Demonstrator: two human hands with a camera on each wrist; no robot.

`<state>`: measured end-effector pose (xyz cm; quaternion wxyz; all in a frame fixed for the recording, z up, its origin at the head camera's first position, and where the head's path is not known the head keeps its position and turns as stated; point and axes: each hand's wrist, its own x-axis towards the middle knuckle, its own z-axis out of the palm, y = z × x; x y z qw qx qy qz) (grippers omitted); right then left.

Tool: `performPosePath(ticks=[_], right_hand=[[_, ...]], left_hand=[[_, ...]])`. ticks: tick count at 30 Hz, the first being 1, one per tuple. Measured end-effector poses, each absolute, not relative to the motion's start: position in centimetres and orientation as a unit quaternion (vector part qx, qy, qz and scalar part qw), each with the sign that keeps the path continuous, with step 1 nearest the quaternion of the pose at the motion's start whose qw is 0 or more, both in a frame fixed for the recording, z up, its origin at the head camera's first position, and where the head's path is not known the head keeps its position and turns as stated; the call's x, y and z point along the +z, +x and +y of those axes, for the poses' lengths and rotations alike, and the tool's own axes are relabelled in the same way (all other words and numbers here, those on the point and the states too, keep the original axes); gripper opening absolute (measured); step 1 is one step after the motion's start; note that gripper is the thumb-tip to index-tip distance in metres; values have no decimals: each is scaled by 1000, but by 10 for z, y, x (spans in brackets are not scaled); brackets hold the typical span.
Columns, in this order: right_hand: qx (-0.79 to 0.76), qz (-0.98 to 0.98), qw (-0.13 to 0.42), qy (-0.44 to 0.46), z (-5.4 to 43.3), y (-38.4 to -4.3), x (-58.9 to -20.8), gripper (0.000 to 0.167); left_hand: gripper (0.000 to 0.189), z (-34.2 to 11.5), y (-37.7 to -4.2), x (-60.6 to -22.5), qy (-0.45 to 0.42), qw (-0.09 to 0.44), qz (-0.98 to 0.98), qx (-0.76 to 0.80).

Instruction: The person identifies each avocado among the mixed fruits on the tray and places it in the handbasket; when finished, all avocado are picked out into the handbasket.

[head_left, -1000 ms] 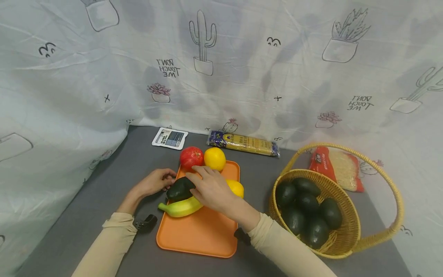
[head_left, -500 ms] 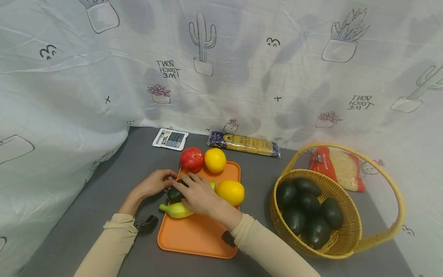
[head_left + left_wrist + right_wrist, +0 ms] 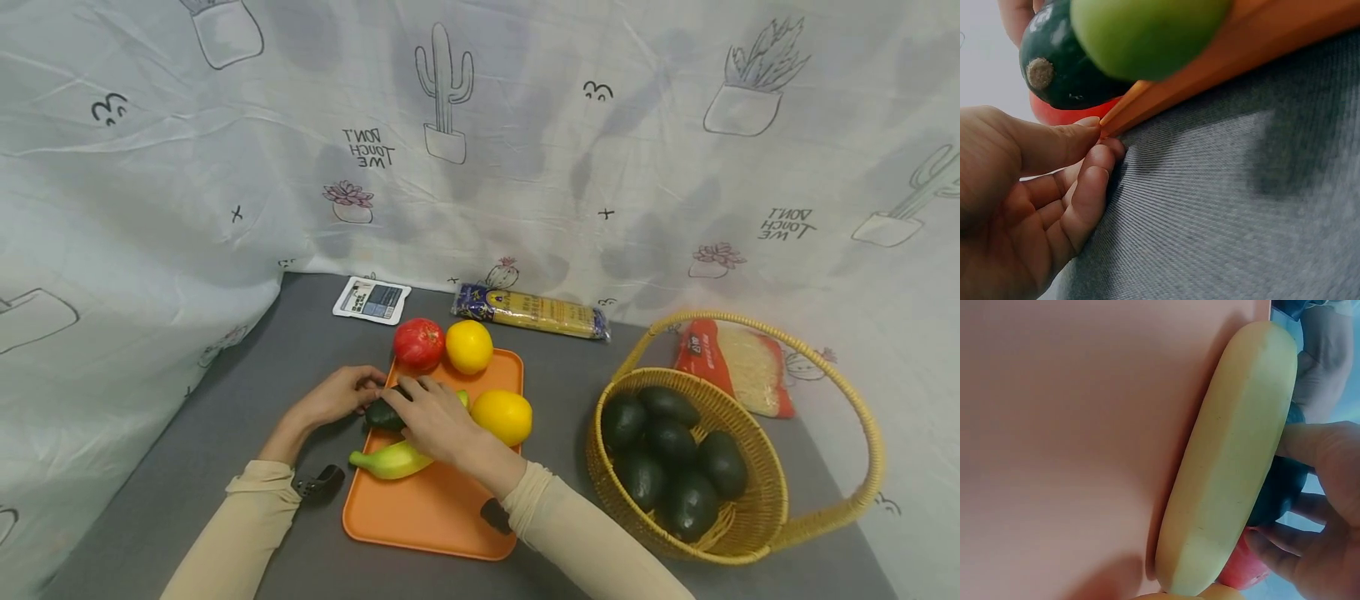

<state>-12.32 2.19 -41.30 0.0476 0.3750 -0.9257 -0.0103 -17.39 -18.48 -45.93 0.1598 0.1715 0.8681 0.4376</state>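
Note:
An orange tray [image 3: 435, 517] lies on the grey table, its left edge pinched between the thumb and fingers of my left hand [image 3: 1041, 181]. On the tray's left side is a dark green avocado [image 3: 382, 417], and the fingers and thumb of my right hand [image 3: 438, 421] are curled round it from above. A yellow-green banana [image 3: 393, 460] lies just in front of the avocado, partly covered by the right hand; its stem end sticks out past the tray's left edge. A red pomegranate [image 3: 419, 344] and two yellow fruits [image 3: 502, 417] also sit on the tray.
To the right stands a wicker basket [image 3: 776, 500] with a tall handle, holding several avocados [image 3: 688, 506]. Behind the tray lie a white flat pack [image 3: 372, 301] and a bag of yellow noodles [image 3: 532, 312]. A red noodle bag [image 3: 738, 367] rests behind the basket, before a printed cloth backdrop.
My right hand has moved left and down onto the avocado, uncovering the front yellow fruit. The left hand stays at the tray's edge. The banana has shifted slightly toward me.

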Motion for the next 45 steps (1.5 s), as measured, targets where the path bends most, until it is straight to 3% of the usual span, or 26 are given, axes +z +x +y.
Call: performPosePath(ticks=[6, 12, 22, 28, 35, 41, 45], right_hand=[[38, -926, 85, 366, 29, -118, -403, 58], [99, -926, 118, 346, 60, -109, -376, 67], [123, -923, 219, 292, 156, -80, -328, 69], [102, -934, 236, 246, 219, -59, -317, 77], [107, -966, 185, 148, 263, -37, -322, 71], [99, -976, 150, 121, 280, -23, -341, 81], [105, -982, 112, 111, 287, -18, -353, 78]], left_hand=[[26, -185, -172, -460, 173, 162, 863, 446], [28, -186, -174, -460, 165, 169, 859, 453], [29, -183, -175, -458, 161, 170, 859, 455], [28, -185, -176, -459, 153, 173, 862, 451], [29, -187, -174, -455, 153, 169, 865, 448], [30, -186, -174, -453, 153, 172, 863, 449], [29, -184, -173, -454, 152, 174, 863, 449]])
